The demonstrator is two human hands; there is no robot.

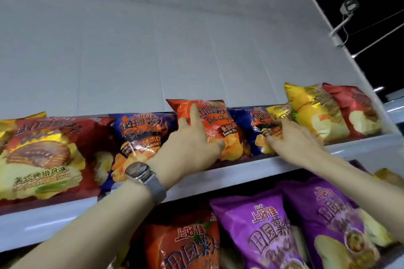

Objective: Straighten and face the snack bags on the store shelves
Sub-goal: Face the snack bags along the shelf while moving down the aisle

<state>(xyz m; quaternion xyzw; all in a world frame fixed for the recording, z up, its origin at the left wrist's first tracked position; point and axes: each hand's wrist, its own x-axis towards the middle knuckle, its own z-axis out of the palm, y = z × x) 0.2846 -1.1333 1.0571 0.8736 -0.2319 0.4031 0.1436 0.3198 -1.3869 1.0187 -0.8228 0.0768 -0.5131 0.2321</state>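
I'm gripping the orange tomato chip bag (213, 116) in my left hand (192, 140) while my open right hand (290, 137) is pressing the blue bag (242, 120) just right of it, risking nudging either off the shelf (251, 166).

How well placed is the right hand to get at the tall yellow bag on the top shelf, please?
Probably yes: the right hand rests on the blue bag close to the tall yellow bag, whose front faces out, largely uncovered.
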